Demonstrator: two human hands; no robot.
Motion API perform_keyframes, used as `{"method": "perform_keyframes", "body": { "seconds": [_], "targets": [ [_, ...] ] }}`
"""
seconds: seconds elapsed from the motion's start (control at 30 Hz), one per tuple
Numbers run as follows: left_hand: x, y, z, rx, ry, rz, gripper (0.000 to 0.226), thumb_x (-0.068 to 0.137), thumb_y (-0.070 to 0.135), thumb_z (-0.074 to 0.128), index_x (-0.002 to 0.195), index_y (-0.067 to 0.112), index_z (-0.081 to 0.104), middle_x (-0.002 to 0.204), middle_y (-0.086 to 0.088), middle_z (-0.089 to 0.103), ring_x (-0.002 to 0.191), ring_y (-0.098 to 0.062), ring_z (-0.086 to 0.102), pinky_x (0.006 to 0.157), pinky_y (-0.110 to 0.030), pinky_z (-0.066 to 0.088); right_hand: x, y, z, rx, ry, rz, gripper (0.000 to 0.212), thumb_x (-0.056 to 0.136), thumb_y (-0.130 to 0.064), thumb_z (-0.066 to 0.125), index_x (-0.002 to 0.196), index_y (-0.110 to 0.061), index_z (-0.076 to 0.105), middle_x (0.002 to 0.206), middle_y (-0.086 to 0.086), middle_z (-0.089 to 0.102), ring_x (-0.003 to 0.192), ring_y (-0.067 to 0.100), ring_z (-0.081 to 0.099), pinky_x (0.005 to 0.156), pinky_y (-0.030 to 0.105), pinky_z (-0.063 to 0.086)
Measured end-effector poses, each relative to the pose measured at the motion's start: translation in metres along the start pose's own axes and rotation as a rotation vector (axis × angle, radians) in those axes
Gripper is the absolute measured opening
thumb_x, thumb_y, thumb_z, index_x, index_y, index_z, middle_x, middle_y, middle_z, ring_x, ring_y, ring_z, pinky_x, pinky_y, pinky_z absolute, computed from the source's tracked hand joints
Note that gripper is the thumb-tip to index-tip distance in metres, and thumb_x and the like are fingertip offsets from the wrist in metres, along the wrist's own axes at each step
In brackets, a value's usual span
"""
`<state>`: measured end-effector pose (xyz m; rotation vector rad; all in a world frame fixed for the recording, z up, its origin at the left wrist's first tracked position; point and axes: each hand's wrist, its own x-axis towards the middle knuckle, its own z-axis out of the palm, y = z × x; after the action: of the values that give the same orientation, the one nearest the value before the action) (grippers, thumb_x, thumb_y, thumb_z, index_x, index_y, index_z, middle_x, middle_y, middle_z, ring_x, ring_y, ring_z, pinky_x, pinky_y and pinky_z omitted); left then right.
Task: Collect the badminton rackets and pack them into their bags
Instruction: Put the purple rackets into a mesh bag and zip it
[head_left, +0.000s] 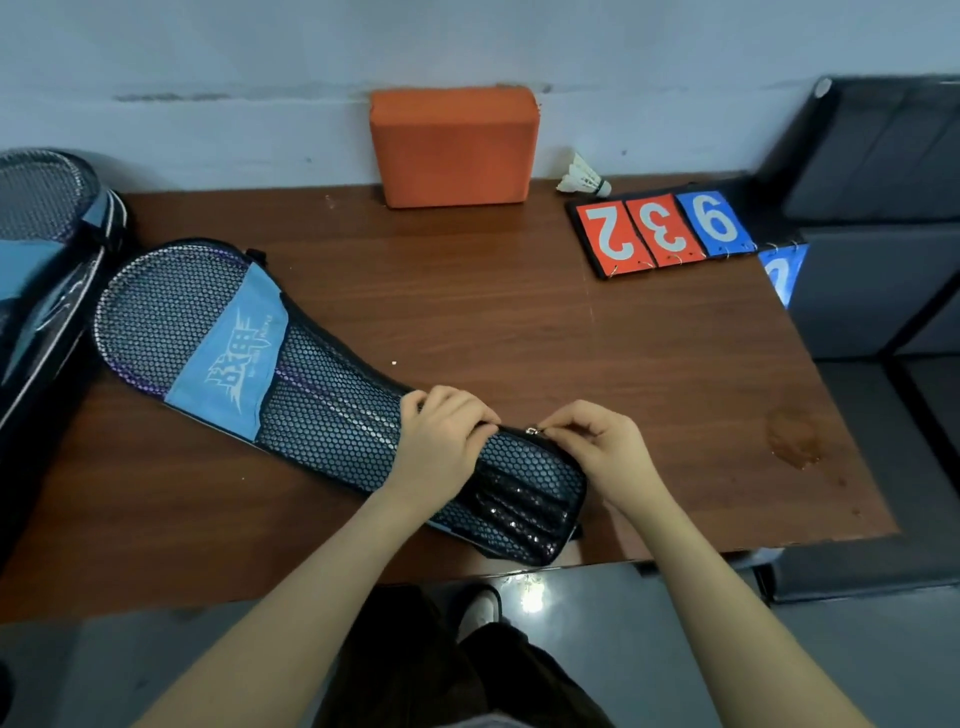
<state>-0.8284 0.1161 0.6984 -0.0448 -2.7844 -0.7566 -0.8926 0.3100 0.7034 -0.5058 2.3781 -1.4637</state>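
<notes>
A black mesh racket bag (322, 410) with a light blue logo panel lies slantwise on the brown table (519, 322), head end at the far left. Rackets show through the mesh, their purple frames in the head and dark grips near the handle end. My left hand (441, 441) grips the bag's upper edge midway along the handle part. My right hand (602, 441) pinches the small metal zipper pull (532, 431) on that same edge, just right of my left hand. A second racket bag (47, 249) with a racket head inside lies at the far left edge.
An orange foam block (452, 145) leans against the wall at the back. A white shuttlecock (584, 179) lies beside a flip scoreboard (670, 231) showing red and blue digits at the back right. Dark cabinets (883, 208) stand on the right. A stain (795, 436) marks the table's right side.
</notes>
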Motion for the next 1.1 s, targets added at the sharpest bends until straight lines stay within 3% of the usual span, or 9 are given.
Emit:
{"method": "perform_keyframes", "body": {
  "seconds": [0.2, 0.4, 0.53, 0.67, 0.8, 0.87, 0.97, 1.1],
  "targets": [
    [0.013, -0.006, 0.0, -0.024, 0.089, -0.087, 0.012, 0.087, 0.025, 0.055, 0.083, 0.02, 0.066, 0.084, 0.008, 0.064, 0.093, -0.011, 0.051, 0.084, -0.024, 0.017, -0.031, 0.032, -0.033, -0.203, 0.187, 0.015, 0.024, 0.083, 0.002, 0.064, 0.079, -0.021, 0.063, 0.08, -0.01, 0.063, 0.08, -0.002, 0.058, 0.069, 0.007, 0.042],
    [0.041, 0.005, 0.018, 0.002, 0.051, -0.175, 0.01, 0.091, 0.022, 0.056, 0.089, 0.02, 0.066, 0.094, 0.007, 0.063, 0.104, -0.018, 0.049, 0.082, -0.025, 0.014, -0.051, 0.055, -0.02, -0.311, 0.117, 0.131, 0.011, 0.085, -0.01, 0.065, 0.077, -0.017, 0.065, 0.082, -0.004, 0.066, 0.078, 0.017, 0.063, 0.07, 0.041, 0.053],
    [0.047, 0.001, 0.024, 0.0, -0.054, -0.178, 0.011, 0.091, 0.024, 0.057, 0.093, 0.021, 0.067, 0.099, 0.006, 0.062, 0.109, -0.018, 0.045, 0.084, -0.025, 0.013, -0.047, 0.053, -0.022, -0.411, 0.045, 0.118, 0.008, 0.085, -0.013, 0.064, 0.08, -0.015, 0.07, 0.078, -0.014, 0.056, 0.08, 0.013, 0.058, 0.068, 0.028, 0.045],
    [0.032, -0.008, 0.023, -0.023, -0.114, -0.146, 0.02, 0.09, 0.021, 0.058, 0.108, 0.015, 0.064, 0.116, -0.003, 0.054, 0.118, -0.023, 0.038, 0.093, -0.035, 0.02, -0.037, 0.047, -0.018, -0.359, 0.124, 0.078, 0.002, 0.085, -0.023, 0.065, 0.083, -0.021, 0.064, 0.092, -0.012, 0.057, 0.084, 0.01, 0.057, 0.071, 0.029, 0.048],
    [0.0, -0.02, 0.011, 0.028, -0.037, -0.358, 0.039, 0.087, 0.021, 0.062, 0.125, 0.01, 0.054, 0.129, -0.015, 0.044, 0.122, -0.034, 0.036, 0.095, -0.05, 0.031, -0.013, 0.038, 0.001, -0.441, 0.11, -0.032, 0.027, 0.089, -0.028, 0.06, 0.114, -0.019, 0.058, 0.11, -0.002, 0.055, 0.102, 0.018, 0.053, 0.084, 0.034, 0.044],
    [-0.016, -0.029, 0.004, 0.07, -0.043, -0.552, 0.044, 0.089, 0.026, 0.059, 0.128, 0.01, 0.049, 0.134, -0.017, 0.038, 0.125, -0.036, 0.031, 0.098, -0.053, 0.03, 0.005, 0.031, 0.015, -0.529, 0.059, -0.064, 0.035, 0.092, -0.028, 0.056, 0.125, -0.019, 0.053, 0.118, 0.002, 0.054, 0.107, 0.023, 0.05, 0.087, 0.036, 0.04],
    [-0.035, -0.039, -0.002, 0.099, -0.138, -0.83, 0.058, 0.091, 0.038, 0.051, 0.138, 0.012, 0.031, 0.146, -0.02, 0.015, 0.134, -0.038, 0.015, 0.104, -0.055, 0.021, 0.034, 0.023, 0.038, -0.644, 0.001, -0.043, 0.04, 0.095, -0.027, 0.05, 0.134, -0.019, 0.046, 0.123, 0.007, 0.052, 0.11, 0.028, 0.048, 0.088, 0.038, 0.035],
    [-0.045, -0.044, 0.002, 0.091, -0.188, -0.961, 0.077, 0.089, 0.049, 0.048, 0.145, 0.01, 0.011, 0.151, -0.023, -0.008, 0.139, -0.039, 0.001, 0.108, -0.055, 0.014, 0.065, 0.013, 0.057, -0.73, -0.096, -0.047, 0.037, 0.096, -0.023, 0.047, 0.133, -0.019, 0.047, 0.12, 0.004, 0.058, 0.111, 0.027, 0.052, 0.089, 0.037, 0.034]
  ]
}}
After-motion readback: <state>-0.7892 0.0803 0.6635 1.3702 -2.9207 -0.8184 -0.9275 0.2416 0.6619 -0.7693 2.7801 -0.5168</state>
